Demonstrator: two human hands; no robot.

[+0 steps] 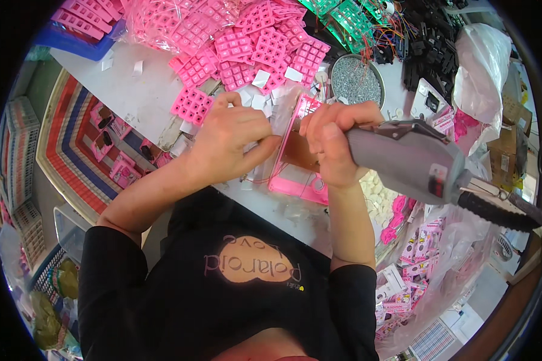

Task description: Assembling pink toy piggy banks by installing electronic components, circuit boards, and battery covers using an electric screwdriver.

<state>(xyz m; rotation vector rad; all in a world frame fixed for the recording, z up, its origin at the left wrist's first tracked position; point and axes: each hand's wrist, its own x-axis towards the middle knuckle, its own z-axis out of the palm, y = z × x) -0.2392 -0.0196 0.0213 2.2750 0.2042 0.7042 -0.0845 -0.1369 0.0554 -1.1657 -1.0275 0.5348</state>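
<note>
My right hand (330, 143) grips a grey electric screwdriver (412, 157), its tip hidden behind my fingers and pointing at a pink plastic case (296, 180) on the white table. My left hand (232, 143) presses down on the left side of that case, fingers together near the screwdriver's tip. A thin red wire runs out from under the case. A pile of pink rubber keypads (241, 45) lies just beyond my hands.
A round metal bowl of small screws (356, 81) stands behind the case. Green circuit boards (343, 18) and black parts (430, 42) lie at the back right. A clear plastic bag (482, 66) sits to the right. Bins of pink cases (117, 150) are at left and lower right.
</note>
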